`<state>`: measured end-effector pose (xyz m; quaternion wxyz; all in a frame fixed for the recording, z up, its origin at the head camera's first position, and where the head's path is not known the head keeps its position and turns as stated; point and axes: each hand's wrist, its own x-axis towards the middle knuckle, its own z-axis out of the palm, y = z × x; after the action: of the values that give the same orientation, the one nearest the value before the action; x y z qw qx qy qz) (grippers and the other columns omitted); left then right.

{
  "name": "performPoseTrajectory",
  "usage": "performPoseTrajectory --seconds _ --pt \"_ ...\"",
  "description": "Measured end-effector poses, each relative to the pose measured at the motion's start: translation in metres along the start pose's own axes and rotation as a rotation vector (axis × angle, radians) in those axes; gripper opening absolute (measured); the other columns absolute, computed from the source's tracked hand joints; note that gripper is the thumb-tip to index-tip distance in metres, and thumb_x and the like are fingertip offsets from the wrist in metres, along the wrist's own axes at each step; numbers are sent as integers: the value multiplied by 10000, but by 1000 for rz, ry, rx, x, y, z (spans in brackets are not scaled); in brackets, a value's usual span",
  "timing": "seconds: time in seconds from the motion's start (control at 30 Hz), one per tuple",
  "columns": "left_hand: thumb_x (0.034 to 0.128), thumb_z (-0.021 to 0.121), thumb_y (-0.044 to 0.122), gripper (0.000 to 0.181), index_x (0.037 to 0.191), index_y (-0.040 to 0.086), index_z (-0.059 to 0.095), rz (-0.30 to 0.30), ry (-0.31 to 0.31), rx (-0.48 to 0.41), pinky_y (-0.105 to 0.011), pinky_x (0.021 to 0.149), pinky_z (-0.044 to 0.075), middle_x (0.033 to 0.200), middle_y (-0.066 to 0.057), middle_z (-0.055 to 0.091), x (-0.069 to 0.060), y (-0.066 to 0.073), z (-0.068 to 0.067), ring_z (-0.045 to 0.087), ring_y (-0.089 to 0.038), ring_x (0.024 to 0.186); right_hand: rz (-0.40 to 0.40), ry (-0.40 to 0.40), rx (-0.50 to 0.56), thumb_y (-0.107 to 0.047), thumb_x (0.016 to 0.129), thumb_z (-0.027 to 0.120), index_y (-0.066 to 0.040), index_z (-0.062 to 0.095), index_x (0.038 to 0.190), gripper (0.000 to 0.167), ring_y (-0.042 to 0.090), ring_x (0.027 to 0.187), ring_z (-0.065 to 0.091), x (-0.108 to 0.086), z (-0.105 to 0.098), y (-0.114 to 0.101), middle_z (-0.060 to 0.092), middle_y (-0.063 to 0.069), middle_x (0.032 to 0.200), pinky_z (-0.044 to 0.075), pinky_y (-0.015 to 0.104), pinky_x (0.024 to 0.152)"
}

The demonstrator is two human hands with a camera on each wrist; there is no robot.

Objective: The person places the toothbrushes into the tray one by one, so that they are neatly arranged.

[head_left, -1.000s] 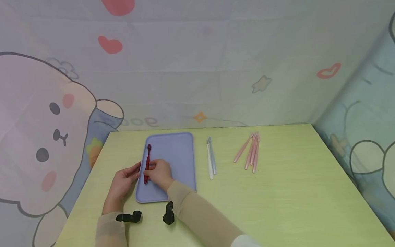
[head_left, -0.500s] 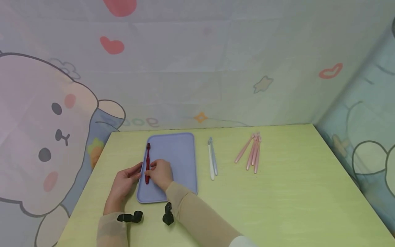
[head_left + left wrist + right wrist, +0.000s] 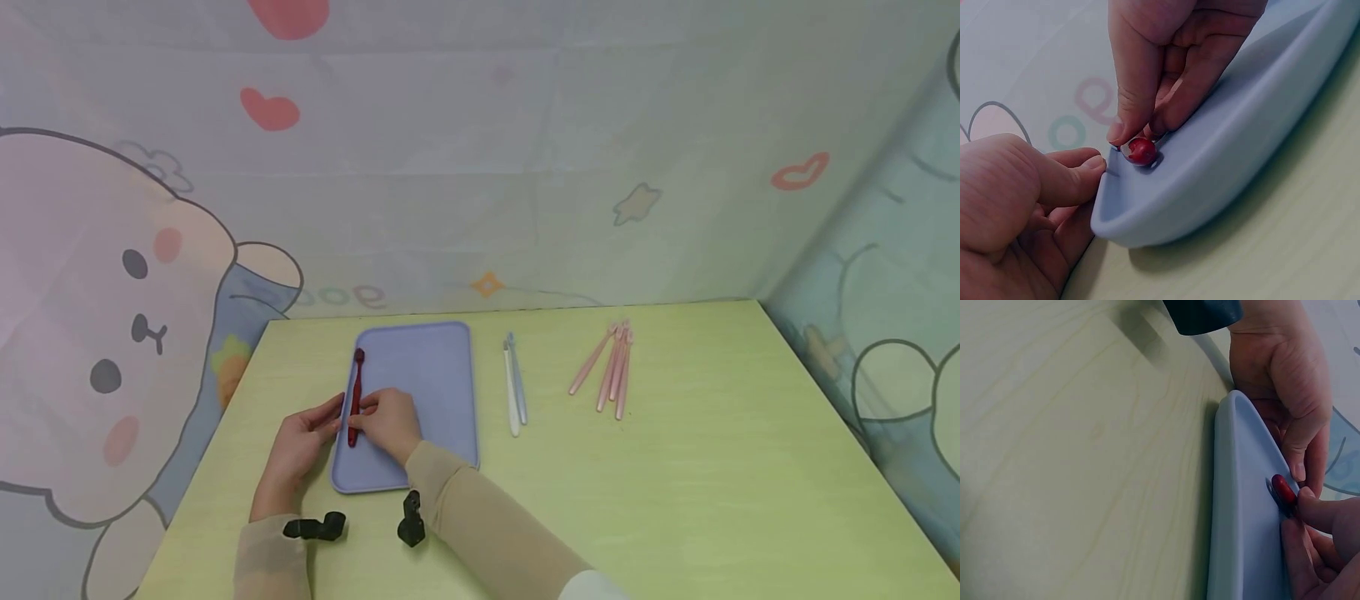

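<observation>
A dark red toothbrush [image 3: 357, 392] lies lengthwise along the left side of the lavender-blue tray [image 3: 442, 367], its head toward the back. With thumb and fingers, my right hand [image 3: 390, 423] pinches its handle near the lower end; the right wrist view shows the red handle end [image 3: 1284, 489] beside the fingertips. Outside the tray's left rim, my left hand [image 3: 297, 448] touches the edge with its thumb and index finger. In the left wrist view the left thumb [image 3: 1069, 181] meets the rim close to the round red handle end [image 3: 1141, 151].
Right of the tray, a white toothbrush [image 3: 512, 396] and a light blue toothbrush [image 3: 518, 387] lie side by side on the yellow-green table [image 3: 675, 500]. Farther right, several pink toothbrushes [image 3: 609, 375] are fanned out. A printed cloth [image 3: 540, 167] hangs behind the table.
Held in my right hand, the red toothbrush has shifted slightly left and straightened toward the tray's left rim. My left hand keeps its place at the edge.
</observation>
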<state>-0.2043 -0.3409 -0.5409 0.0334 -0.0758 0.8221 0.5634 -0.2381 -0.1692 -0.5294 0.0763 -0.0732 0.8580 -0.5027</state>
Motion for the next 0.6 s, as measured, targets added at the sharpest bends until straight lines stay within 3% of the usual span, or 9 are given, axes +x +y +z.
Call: performPoseTrajectory --seconds 0.3,0.6 --pt "1075 608 18 494 1560 33 520 1 -3 7 -420 1258 297 1489 -161 576 1 0 -1 401 -260 1521 -8 -12 -5 -212 880 912 -56 838 1085 268 21 726 654 0 -1 0 768 -56 806 534 195 676" --pt "1061 630 19 498 1550 27 534 -2 10 6 -463 1262 289 1484 -164 587 0 -1 1 415 -267 1512 -29 -100 96 -233 916 878 -37 800 1216 368 42 814 708 0 -16 9 801 -25 929 571 206 749"
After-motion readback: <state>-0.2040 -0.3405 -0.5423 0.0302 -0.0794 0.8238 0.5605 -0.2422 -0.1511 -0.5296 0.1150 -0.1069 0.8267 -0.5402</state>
